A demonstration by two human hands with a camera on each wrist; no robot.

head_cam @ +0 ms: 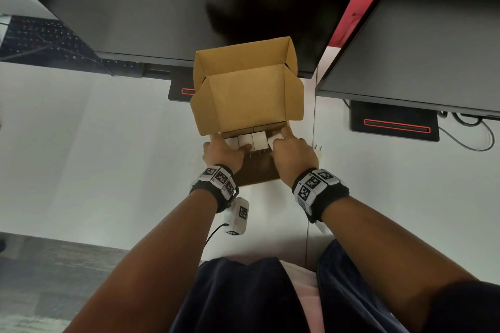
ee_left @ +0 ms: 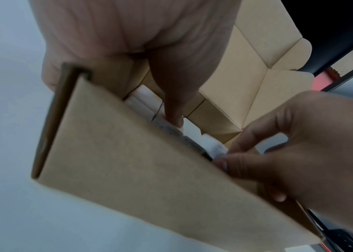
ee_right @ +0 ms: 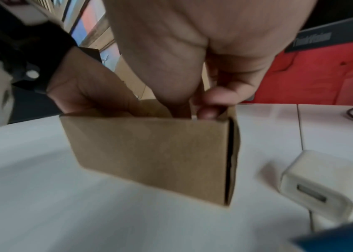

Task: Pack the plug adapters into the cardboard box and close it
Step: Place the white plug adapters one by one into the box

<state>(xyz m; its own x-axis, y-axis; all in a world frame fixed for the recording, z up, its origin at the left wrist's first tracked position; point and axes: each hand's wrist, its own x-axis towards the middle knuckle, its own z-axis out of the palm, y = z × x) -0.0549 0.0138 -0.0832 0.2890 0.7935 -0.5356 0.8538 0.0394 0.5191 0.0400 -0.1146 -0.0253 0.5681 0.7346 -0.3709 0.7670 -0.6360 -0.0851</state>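
- Bench (head_cam: 81, 143): white, carries everything listed; two dark monitors (head_cam: 162, 8) stand along its far side.
- Cardboard box (head_cam: 243, 100): brown, stands on the bench before me, lid flap raised; its near wall faces my wrists.
- My left hand (head_cam: 221, 153): at the box's left near corner, thumb pressing down on the white plug adapters (head_cam: 253, 140), which sit in a row inside the box; the other fingers are hidden behind the wall.
- My right hand (head_cam: 293, 151): at the right end of the row, fingers (ee_left: 223, 163) pinching one adapter.
- Loose white adapter (ee_right: 315, 185): lies on the bench just right of the box, apart from it.
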